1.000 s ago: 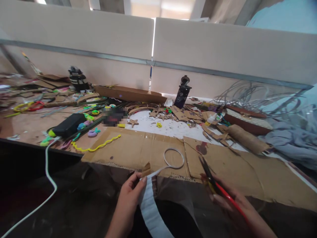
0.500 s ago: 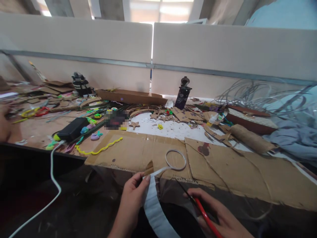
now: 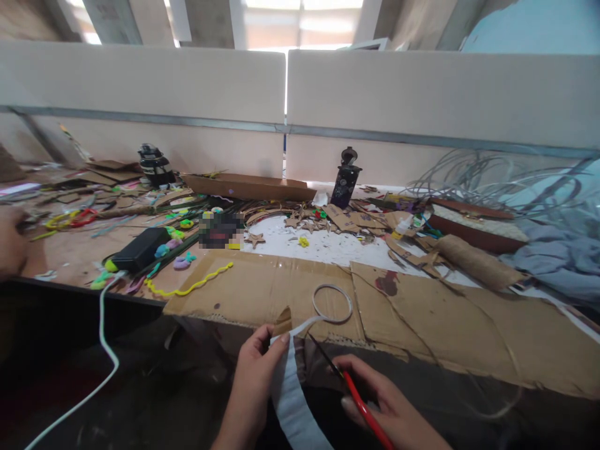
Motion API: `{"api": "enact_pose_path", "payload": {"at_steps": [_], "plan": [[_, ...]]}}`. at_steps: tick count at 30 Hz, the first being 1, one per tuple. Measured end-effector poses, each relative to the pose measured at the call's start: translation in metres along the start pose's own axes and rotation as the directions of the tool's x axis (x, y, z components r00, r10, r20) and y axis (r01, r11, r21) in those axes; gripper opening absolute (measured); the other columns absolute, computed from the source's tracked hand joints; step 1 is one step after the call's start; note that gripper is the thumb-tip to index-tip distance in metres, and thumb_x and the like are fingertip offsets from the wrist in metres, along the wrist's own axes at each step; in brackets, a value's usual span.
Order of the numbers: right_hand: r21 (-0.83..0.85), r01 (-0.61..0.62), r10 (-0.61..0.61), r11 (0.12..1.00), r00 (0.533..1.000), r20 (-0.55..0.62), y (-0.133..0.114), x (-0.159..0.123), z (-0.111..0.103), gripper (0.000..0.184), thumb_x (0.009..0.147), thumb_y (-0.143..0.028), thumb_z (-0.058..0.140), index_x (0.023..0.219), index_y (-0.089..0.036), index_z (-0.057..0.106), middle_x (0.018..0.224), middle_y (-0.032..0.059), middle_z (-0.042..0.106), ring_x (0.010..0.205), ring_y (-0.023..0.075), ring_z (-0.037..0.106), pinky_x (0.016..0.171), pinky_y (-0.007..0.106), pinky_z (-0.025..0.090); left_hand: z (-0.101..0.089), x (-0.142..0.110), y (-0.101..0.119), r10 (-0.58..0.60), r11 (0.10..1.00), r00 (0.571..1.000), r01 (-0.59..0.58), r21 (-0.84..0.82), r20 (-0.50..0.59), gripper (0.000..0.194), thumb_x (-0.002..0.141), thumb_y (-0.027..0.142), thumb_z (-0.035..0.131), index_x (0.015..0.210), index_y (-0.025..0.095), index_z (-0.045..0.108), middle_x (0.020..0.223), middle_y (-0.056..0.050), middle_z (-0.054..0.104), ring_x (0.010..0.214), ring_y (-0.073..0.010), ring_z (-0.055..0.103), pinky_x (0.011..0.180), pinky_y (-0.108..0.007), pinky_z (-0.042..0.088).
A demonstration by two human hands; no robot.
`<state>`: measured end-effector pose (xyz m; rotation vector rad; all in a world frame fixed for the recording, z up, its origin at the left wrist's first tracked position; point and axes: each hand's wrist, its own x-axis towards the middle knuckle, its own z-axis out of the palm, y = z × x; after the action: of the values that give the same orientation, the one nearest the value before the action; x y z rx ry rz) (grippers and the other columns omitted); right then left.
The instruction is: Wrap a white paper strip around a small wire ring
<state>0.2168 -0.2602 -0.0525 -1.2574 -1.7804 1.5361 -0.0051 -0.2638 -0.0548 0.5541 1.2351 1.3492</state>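
My left hand (image 3: 255, 369) pinches a long white strip (image 3: 294, 394) between thumb and fingers, just off the table's front edge. A small pointed piece of brown cardboard (image 3: 283, 320) sticks up above the thumb, in the same grip. From there a narrow white band (image 3: 307, 324) runs to a thin pale ring (image 3: 314, 307) lying on the cardboard sheet. In my right hand (image 3: 382, 397) are red-handled scissors (image 3: 357, 394), their dark blades pointing up and left, close to the strip's right edge. Whether the blades are parted is hard to see.
Flat cardboard (image 3: 262, 281) covers the table's front edge. Behind it lie cut cardboard stars (image 3: 255, 240), scraps and a yellow pipe cleaner (image 3: 187, 291). A black box (image 3: 140, 249) with a white cable stands left. Another person's hand (image 3: 10, 244) rests at far left.
My right hand has moved left with the scissors, bringing the blade tips nearer to the white strip. The left hand keeps its grip almost in place.
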Motion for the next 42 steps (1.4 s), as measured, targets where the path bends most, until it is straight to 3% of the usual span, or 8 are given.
{"api": "enact_pose_path", "payload": {"at_steps": [10,16,22,24,27,33,37,42], "plan": [[0.010,-0.007,0.007,1.000,1.000,-0.013,0.009,0.002,0.006,0.046,0.078,-0.051,0.068,0.116,-0.024,0.065,0.111,0.0090,0.070,0.107,0.0327,0.062,0.095,0.043,0.047,0.005,-0.001,0.005,-0.064,0.989,0.997,0.058,-0.134,-0.046,0.031,0.063,0.035,0.086,0.079,0.017,0.066,0.059,0.003,0.067,0.050,-0.0146,0.062,0.054,-0.025,0.048],[0.120,-0.084,0.080,0.989,0.996,0.038,0.015,0.000,0.004,0.048,0.078,-0.052,0.070,0.117,-0.025,0.064,0.107,0.0068,0.068,0.098,0.0277,0.062,0.086,0.037,0.049,0.013,-0.003,0.020,-0.088,0.964,0.993,0.067,-0.256,-0.072,0.033,0.057,0.029,0.088,0.077,0.017,0.064,0.060,0.000,0.071,0.048,-0.0157,0.066,0.050,-0.024,0.050],[0.286,-0.175,0.157,0.942,0.984,0.085,0.030,0.000,0.002,0.055,0.075,-0.058,0.073,0.118,-0.025,0.062,0.089,0.0010,0.063,0.071,0.0162,0.057,0.065,0.026,0.047,0.010,0.007,0.039,0.056,0.962,0.988,-0.092,-0.256,-0.143,0.032,0.061,0.025,0.085,0.086,0.018,0.065,0.067,0.000,0.075,0.051,-0.0157,0.068,0.049,-0.022,0.052],[0.288,-0.180,0.175,0.941,0.984,0.042,0.035,0.000,0.001,0.056,0.074,-0.059,0.073,0.118,-0.025,0.064,0.092,0.0024,0.065,0.073,0.0177,0.059,0.066,0.028,0.049,0.009,0.012,0.046,0.128,0.963,0.976,-0.165,-0.215,-0.175,0.031,0.065,0.026,0.083,0.090,0.019,0.066,0.064,0.003,0.073,0.049,-0.0140,0.067,0.047,-0.021,0.050],[0.221,-0.178,0.181,0.959,0.983,0.007,0.037,0.001,0.001,0.058,0.073,-0.059,0.073,0.119,-0.026,0.065,0.100,0.0053,0.068,0.083,0.0230,0.062,0.073,0.032,0.052,0.010,0.017,0.052,0.129,0.961,0.965,-0.178,-0.213,-0.227,0.029,0.064,0.023,0.081,0.088,0.019,0.066,0.060,0.005,0.071,0.045,-0.0126,0.063,0.045,-0.020,0.048],[0.233,-0.053,0.043,0.971,0.998,0.045,0.027,0.008,0.006,0.047,0.077,-0.054,0.071,0.112,-0.024,0.065,0.107,0.0063,0.070,0.101,0.0283,0.063,0.091,0.039,0.049,0.032,0.005,0.027,-0.076,0.932,0.981,0.007,-0.362,-0.177,0.033,0.062,0.020,0.080,0.092,0.019,0.065,0.057,0.005,0.069,0.041,-0.0121,0.061,0.048,-0.023,0.052],[0.218,0.039,-0.053,0.975,0.997,0.061,0.027,0.016,0.014,0.042,0.080,-0.052,0.068,0.109,-0.022,0.064,0.103,0.0065,0.070,0.100,0.0290,0.064,0.090,0.039,0.048,0.041,-0.006,0.005,-0.068,0.924,0.987,0.008,-0.381,-0.144,0.042,0.059,0.028,0.085,0.095,0.019,0.064,0.070,-0.001,0.075,0.063,-0.0199,0.072,0.056,-0.026,0.054],[0.276,0.072,-0.096,0.958,0.993,0.074,0.031,0.022,0.024,0.036,0.084,-0.049,0.067,0.109,-0.024,0.064,0.102,0.0055,0.071,0.102,0.0283,0.065,0.089,0.037,0.049,0.041,-0.012,-0.005,-0.087,0.929,0.987,0.032,-0.368,-0.134,0.046,0.057,0.031,0.087,0.094,0.019,0.062,0.069,-0.001,0.075,0.067,-0.0217,0.073,0.056,-0.025,0.053]]}}
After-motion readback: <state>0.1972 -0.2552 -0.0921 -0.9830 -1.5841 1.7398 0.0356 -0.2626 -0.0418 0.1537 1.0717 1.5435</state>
